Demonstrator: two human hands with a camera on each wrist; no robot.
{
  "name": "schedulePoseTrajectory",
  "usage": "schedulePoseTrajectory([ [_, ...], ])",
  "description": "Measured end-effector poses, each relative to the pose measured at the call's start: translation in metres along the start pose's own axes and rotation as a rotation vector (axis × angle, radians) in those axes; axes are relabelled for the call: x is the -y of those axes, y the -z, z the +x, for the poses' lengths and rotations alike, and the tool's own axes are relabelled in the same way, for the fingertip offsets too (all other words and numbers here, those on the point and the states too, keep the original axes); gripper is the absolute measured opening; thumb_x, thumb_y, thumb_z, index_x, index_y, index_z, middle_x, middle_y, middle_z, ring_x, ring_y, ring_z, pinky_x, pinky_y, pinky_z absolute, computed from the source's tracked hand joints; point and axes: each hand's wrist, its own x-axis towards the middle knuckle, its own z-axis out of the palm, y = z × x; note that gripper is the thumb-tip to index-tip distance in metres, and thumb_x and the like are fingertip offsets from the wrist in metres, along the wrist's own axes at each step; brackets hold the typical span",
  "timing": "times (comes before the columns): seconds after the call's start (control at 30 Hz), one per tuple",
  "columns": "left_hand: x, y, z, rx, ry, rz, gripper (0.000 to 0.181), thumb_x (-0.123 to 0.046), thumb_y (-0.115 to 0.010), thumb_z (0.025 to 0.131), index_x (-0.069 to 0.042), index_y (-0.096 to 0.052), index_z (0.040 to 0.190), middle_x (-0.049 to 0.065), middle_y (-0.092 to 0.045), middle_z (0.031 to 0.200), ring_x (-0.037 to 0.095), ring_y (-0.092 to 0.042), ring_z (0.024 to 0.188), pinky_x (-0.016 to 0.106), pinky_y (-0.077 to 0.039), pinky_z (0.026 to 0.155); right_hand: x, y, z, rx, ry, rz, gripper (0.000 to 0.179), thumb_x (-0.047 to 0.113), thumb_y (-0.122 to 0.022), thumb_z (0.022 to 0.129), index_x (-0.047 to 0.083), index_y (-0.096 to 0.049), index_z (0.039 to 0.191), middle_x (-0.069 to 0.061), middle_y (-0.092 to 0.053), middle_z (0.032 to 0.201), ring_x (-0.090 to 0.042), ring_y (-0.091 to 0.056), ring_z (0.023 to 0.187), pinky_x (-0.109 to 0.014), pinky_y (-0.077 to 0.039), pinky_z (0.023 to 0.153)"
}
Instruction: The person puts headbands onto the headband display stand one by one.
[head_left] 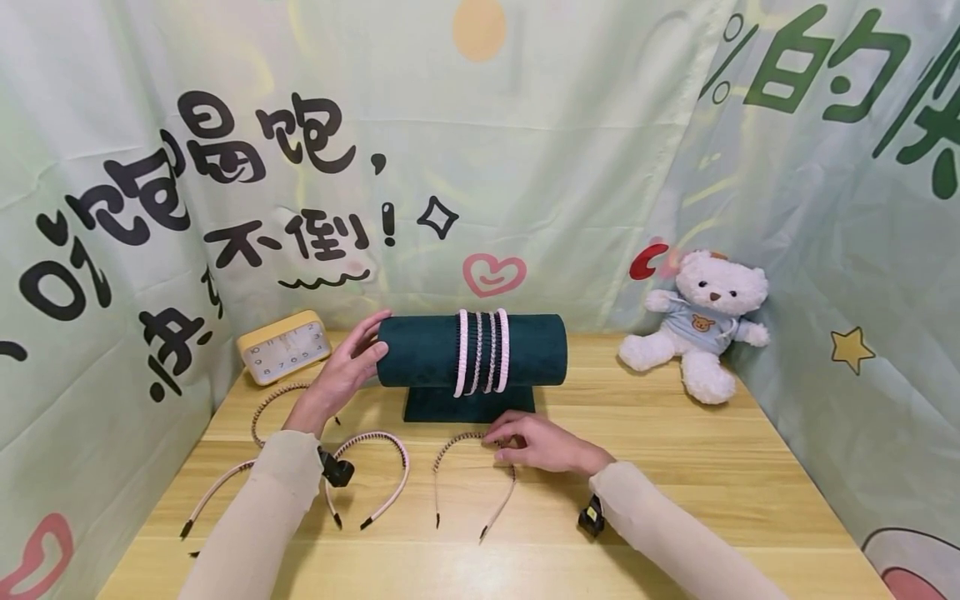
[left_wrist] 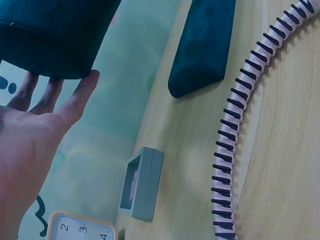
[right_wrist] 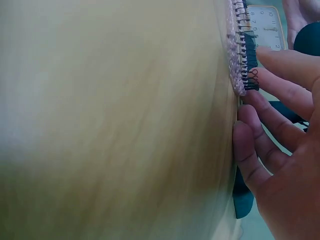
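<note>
A dark green velvet roll stand [head_left: 420,350] bears several pink and dark headbands [head_left: 482,350] around its middle. My left hand [head_left: 345,371] rests its fingertips against the stand's left end; in the left wrist view its extended fingers [left_wrist: 80,95] touch the end's edge. My right hand [head_left: 551,443] is low over the table in front of the stand. Its fingers are at the top right of a thin headband [head_left: 459,437] that lies with both ends toward me. In the right wrist view the fingertips are right at a braided band with dark teeth [right_wrist: 242,55], fingers spread and lightly bent.
Another pink headband [head_left: 405,462] lies left of centre, and more headbands [head_left: 258,417] lie around my left forearm. A yellow clock [head_left: 288,346] stands at the back left, with a small grey box [left_wrist: 142,182] near it. A white teddy bear [head_left: 705,325] sits back right. Fabric walls enclose the table.
</note>
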Motion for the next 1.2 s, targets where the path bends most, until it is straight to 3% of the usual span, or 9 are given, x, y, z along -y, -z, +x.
schedulePoseTrajectory([
  [0.13, 0.0, 0.0, 0.0, -0.002, 0.004, -0.004, 0.061, -0.024, -0.053, 0.116, -0.031, -0.031, 0.173, 0.012, -0.005, 0.183, 0.042, -0.014, 0.166, 0.076, -0.015, 0.129, 0.001, 0.002, -0.002, -0.038, 0.007, -0.011, 0.028, 0.02, -0.074, 0.105, 0.011, -0.08, 0.131, -0.005, -0.072, 0.13, -0.02, -0.064, 0.113, -0.03, -0.057, 0.089],
  [0.43, 0.001, 0.0, 0.001, 0.003, -0.004, -0.018, 0.062, -0.022, -0.053, 0.116, -0.029, -0.03, 0.173, 0.011, -0.008, 0.183, 0.041, -0.016, 0.165, 0.075, -0.017, 0.13, 0.005, 0.007, -0.006, -0.143, -0.048, 0.033, 0.022, 0.007, -0.068, 0.107, 0.012, -0.082, 0.123, -0.002, -0.074, 0.124, -0.021, -0.067, 0.114, -0.037, -0.059, 0.1],
  [0.57, 0.001, 0.0, 0.001, 0.0, -0.004, -0.019, 0.062, -0.022, -0.053, 0.116, -0.03, -0.031, 0.173, 0.011, -0.007, 0.183, 0.041, -0.016, 0.165, 0.075, -0.017, 0.13, 0.003, 0.01, -0.008, -0.137, -0.042, 0.121, 0.021, 0.008, -0.066, 0.109, 0.008, -0.081, 0.124, -0.006, -0.076, 0.127, -0.026, -0.068, 0.116, -0.033, -0.058, 0.098],
  [0.73, 0.0, -0.001, 0.0, -0.001, 0.003, -0.012, 0.061, -0.023, -0.054, 0.116, -0.032, -0.032, 0.172, 0.01, -0.006, 0.183, 0.041, -0.015, 0.166, 0.075, -0.017, 0.13, -0.002, 0.015, -0.012, -0.059, -0.064, 0.223, 0.027, 0.014, -0.06, 0.113, 0.007, -0.078, 0.132, -0.011, -0.074, 0.139, -0.028, -0.067, 0.125, -0.026, -0.053, 0.101],
  [0.77, -0.001, -0.001, 0.0, -0.001, 0.004, -0.011, 0.061, -0.024, -0.054, 0.116, -0.032, -0.032, 0.172, 0.01, -0.006, 0.183, 0.041, -0.015, 0.166, 0.075, -0.017, 0.13, -0.003, 0.015, -0.013, -0.042, -0.076, 0.236, 0.028, 0.015, -0.059, 0.113, 0.008, -0.077, 0.134, -0.01, -0.073, 0.141, -0.025, -0.067, 0.123, -0.025, -0.052, 0.1],
  [0.83, -0.001, -0.001, 0.0, -0.002, 0.006, -0.007, 0.061, -0.025, -0.054, 0.115, -0.033, -0.032, 0.172, 0.009, -0.006, 0.183, 0.04, -0.016, 0.166, 0.075, -0.017, 0.13, -0.004, 0.016, -0.014, -0.008, -0.108, 0.26, 0.03, 0.016, -0.056, 0.115, 0.011, -0.076, 0.136, -0.009, -0.075, 0.132, -0.019, -0.068, 0.103, -0.024, -0.052, 0.09],
  [0.93, -0.001, -0.001, 0.0, -0.007, 0.011, 0.0, 0.06, -0.026, -0.055, 0.115, -0.034, -0.033, 0.171, 0.009, -0.007, 0.183, 0.04, -0.017, 0.166, 0.075, -0.018, 0.13, -0.005, 0.017, -0.015, 0.018, -0.133, 0.272, 0.031, 0.017, -0.054, 0.116, 0.015, -0.076, 0.138, -0.01, -0.074, 0.116, -0.011, -0.056, 0.082, -0.024, -0.046, 0.079],
  [1.03, 0.0, 0.0, 0.001, -0.006, 0.01, 0.004, 0.06, -0.026, -0.055, 0.116, -0.035, -0.033, 0.171, 0.01, -0.006, 0.184, 0.041, -0.016, 0.166, 0.076, -0.017, 0.129, -0.005, 0.018, -0.016, 0.029, -0.137, 0.283, 0.031, 0.017, -0.054, 0.116, 0.014, -0.076, 0.137, -0.015, -0.067, 0.1, -0.016, -0.054, 0.072, -0.023, -0.046, 0.073],
  [1.2, 0.001, 0.001, 0.001, -0.003, 0.008, 0.0, 0.061, -0.026, -0.054, 0.116, -0.034, -0.032, 0.172, 0.011, -0.004, 0.184, 0.042, -0.014, 0.166, 0.076, -0.015, 0.129, -0.004, 0.02, -0.017, 0.048, -0.14, 0.287, 0.029, 0.016, -0.056, 0.115, 0.011, -0.075, 0.136, -0.015, -0.066, 0.096, -0.026, -0.057, 0.069, -0.022, -0.048, 0.067],
])
